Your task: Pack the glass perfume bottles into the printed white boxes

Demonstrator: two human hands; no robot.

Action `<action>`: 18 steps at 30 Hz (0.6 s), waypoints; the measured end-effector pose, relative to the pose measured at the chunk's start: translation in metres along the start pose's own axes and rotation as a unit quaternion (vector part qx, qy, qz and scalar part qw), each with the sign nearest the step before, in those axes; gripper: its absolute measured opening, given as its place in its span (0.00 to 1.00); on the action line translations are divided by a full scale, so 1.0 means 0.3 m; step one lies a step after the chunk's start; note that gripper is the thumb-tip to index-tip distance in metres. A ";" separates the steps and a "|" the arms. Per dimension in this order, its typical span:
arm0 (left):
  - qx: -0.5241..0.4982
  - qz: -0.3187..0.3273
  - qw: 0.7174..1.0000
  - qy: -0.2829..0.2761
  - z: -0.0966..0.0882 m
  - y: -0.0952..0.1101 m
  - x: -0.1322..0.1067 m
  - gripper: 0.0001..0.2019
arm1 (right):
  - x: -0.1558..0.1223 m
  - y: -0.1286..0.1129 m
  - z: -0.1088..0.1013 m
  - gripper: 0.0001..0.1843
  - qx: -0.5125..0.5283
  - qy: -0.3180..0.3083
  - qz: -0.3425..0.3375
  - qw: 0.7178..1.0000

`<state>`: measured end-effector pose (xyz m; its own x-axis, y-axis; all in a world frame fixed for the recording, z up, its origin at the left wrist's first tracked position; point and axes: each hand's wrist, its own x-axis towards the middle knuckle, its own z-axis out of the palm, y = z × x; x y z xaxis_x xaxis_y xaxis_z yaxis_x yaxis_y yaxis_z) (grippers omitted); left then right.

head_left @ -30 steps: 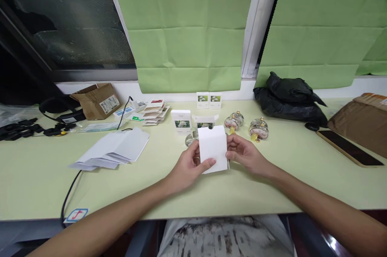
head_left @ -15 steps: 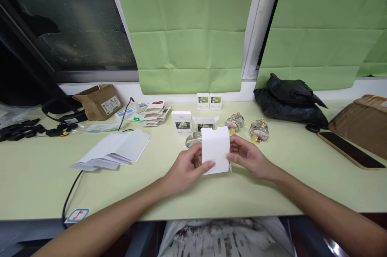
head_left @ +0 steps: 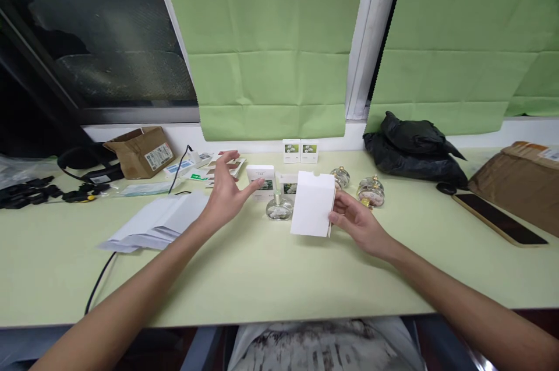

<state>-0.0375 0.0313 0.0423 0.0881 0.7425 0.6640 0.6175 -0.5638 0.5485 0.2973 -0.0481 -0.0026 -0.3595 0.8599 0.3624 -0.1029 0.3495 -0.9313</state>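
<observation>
My right hand grips a white cardboard box by its right edge, holding it above the table with its plain side toward me. My left hand is empty, fingers spread, in front of a stack of small packets and to the left of a white box with a flower picture. A clear glass perfume bottle stands between my hands. Behind it, a second picture box is partly covered by the held one.
Ornate glass bottles stand right of the held box. Two small boxes sit by the wall. Folded white papers and a brown carton lie left; a black bag, phone and brown package lie right.
My left hand has let go of the white box and moved left and away from me, its fingers opening out. The box stays in my right hand, and the perfume bottle is now uncovered.
</observation>
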 end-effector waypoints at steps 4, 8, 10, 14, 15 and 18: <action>-0.008 -0.010 0.998 -0.058 0.014 -0.095 0.026 0.36 | 0.001 -0.001 -0.001 0.21 -0.006 0.011 -0.007 1.000; -0.030 -0.008 0.997 -0.070 0.029 -0.135 0.018 0.27 | 0.004 -0.005 0.001 0.19 0.001 0.013 0.000 1.000; -0.063 -0.025 0.995 -0.070 0.039 -0.148 0.016 0.26 | 0.005 -0.004 0.002 0.18 0.004 0.011 0.002 1.000; -0.107 -0.045 0.991 -0.069 0.053 -0.161 0.017 0.23 | 0.006 0.000 0.001 0.19 0.009 0.009 0.002 1.000; -0.113 -0.050 0.990 -0.068 0.052 -0.161 0.018 0.22 | 0.005 0.000 0.000 0.18 0.008 0.009 0.001 1.000; -0.127 -0.071 0.988 -0.060 0.032 -0.149 0.023 0.23 | 0.005 -0.003 -0.002 0.17 0.002 0.016 -0.003 1.000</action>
<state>-0.0570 0.0650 0.0174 0.1163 0.8491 0.5152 0.4150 -0.5128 0.7516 0.2974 -0.0470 -0.0011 -0.3281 0.8695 0.3693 -0.1086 0.3536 -0.9291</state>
